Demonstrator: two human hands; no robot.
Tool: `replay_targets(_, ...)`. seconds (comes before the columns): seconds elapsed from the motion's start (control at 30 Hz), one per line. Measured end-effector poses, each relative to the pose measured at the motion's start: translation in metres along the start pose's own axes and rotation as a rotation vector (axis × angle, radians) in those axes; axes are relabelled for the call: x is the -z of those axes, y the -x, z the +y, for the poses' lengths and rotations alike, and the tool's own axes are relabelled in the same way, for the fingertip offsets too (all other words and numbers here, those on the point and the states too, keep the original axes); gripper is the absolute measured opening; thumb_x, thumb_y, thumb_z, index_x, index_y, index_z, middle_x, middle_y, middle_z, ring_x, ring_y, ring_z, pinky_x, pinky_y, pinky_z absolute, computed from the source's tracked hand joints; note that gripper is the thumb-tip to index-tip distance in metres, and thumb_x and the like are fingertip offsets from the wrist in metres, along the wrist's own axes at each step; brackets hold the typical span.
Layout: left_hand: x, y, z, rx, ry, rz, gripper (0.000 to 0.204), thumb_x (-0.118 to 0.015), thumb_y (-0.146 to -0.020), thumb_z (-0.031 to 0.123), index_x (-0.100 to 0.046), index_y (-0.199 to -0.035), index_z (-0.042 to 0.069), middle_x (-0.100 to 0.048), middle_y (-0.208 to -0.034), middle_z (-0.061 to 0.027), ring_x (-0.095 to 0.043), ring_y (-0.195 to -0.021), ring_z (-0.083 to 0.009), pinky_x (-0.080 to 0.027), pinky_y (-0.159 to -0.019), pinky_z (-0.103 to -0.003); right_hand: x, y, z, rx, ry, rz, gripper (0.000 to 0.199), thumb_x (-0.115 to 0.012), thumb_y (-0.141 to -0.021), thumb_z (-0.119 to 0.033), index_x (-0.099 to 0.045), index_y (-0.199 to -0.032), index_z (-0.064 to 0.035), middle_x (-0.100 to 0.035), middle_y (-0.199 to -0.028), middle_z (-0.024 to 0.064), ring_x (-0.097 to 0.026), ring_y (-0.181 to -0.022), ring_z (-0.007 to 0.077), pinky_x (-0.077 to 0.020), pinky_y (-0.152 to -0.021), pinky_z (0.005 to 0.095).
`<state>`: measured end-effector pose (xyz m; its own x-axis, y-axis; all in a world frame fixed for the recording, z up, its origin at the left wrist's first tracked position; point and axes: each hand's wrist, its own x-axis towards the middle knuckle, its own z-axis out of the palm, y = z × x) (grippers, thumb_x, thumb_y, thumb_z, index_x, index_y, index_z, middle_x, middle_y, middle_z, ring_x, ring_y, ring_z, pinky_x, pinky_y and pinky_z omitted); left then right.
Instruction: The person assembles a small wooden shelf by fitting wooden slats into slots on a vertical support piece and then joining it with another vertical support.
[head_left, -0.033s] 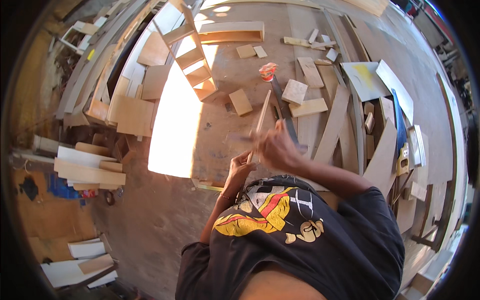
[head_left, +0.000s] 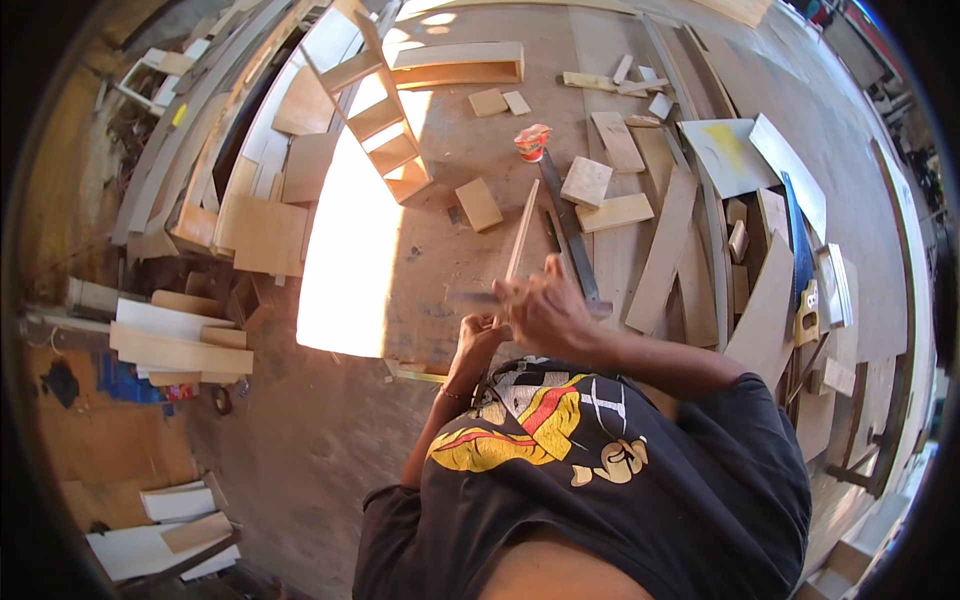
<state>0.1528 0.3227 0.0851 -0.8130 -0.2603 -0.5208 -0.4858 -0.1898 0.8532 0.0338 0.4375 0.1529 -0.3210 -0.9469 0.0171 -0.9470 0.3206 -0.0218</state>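
Plywood flooring [head_left: 470, 160] littered with offcuts lies under me. My right hand [head_left: 545, 305] grips a long thin wooden strip [head_left: 521, 238] that points away from me, and my left hand [head_left: 478, 338] closes on its near end, just below. A long metal ruler [head_left: 570, 232] lies beside it, a red cup [head_left: 532, 142] beyond.

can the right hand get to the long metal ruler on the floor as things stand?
Probably yes, once freed: the metal ruler lies bare just ahead of the right hand, nothing on top, but that hand looks busy on the thin wood strip.
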Motion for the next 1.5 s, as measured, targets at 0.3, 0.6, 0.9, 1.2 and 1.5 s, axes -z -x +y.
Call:
replay_targets(0.3, -0.019, 0.013, 0.012, -0.155, 0.046, 0.076, 0.069, -0.056, -0.064, 0.001, -0.040, -0.130, -0.003, -0.059, -0.092, -0.0031, -0.052, -0.072, -0.0065, -0.044, -0.065, -0.019, 0.002, -0.044, 0.074, -0.311, -0.120, 0.264, 0.019, -0.058, -0.076, -0.016, -0.051, -0.089, -0.0056, -0.060, -0.061, 0.0107, -0.061, -0.062, 0.0285, -0.0314, -0.083, 0.0488)
replay_targets(0.6, -0.012, 0.008, 0.002, -0.083, 0.157, 0.037, 0.059, -0.058, -0.065, 0.001, -0.049, -0.123, -0.005, -0.062, -0.085, -0.0023, -0.054, -0.069, -0.0070, -0.045, -0.064, -0.021, 0.020, 0.018, -0.008, -0.089, -0.255, 0.117, 0.028, -0.055, -0.081, -0.025, -0.047, -0.100, -0.0057, -0.058, -0.061, 0.0115, -0.060, -0.060, 0.0279, -0.0282, -0.081, 0.0449)
replay_targets(0.9, -0.021, 0.009, 0.012, -0.166, 0.057, 0.116, 0.066, -0.058, -0.064, 0.001, -0.043, -0.128, -0.003, -0.060, -0.097, -0.0060, -0.053, -0.076, -0.0069, -0.044, -0.069, -0.021, -0.010, -0.029, 0.059, -0.314, -0.170, 0.228, 0.031, -0.059, -0.081, -0.033, -0.048, -0.097, -0.0076, -0.062, -0.066, 0.0104, -0.058, -0.058, 0.0264, -0.0297, -0.074, 0.0426)
replay_targets(1.2, -0.011, 0.003, -0.005, -0.132, 0.075, 0.077, 0.066, -0.056, -0.065, 0.002, -0.042, -0.129, -0.003, -0.061, -0.095, -0.0041, -0.053, -0.074, -0.0068, -0.045, -0.069, -0.021, -0.007, 0.005, 0.024, -0.275, -0.271, 0.189, 0.026, -0.057, -0.080, -0.027, -0.045, -0.094, -0.0080, -0.059, -0.065, 0.0110, -0.058, -0.058, 0.0277, -0.0285, -0.077, 0.0436)
replay_targets(1.5, 0.005, 0.000, -0.004, 0.012, 0.071, 0.001, 0.064, -0.055, -0.066, 0.002, -0.042, -0.128, -0.004, -0.061, -0.096, -0.0038, -0.052, -0.075, -0.0059, -0.044, -0.068, -0.019, -0.008, 0.014, 0.004, -0.224, -0.343, 0.292, 0.029, -0.065, -0.075, -0.029, -0.049, -0.090, -0.0101, -0.060, -0.070, 0.0099, -0.056, -0.058, 0.0247, -0.0295, -0.074, 0.0428)
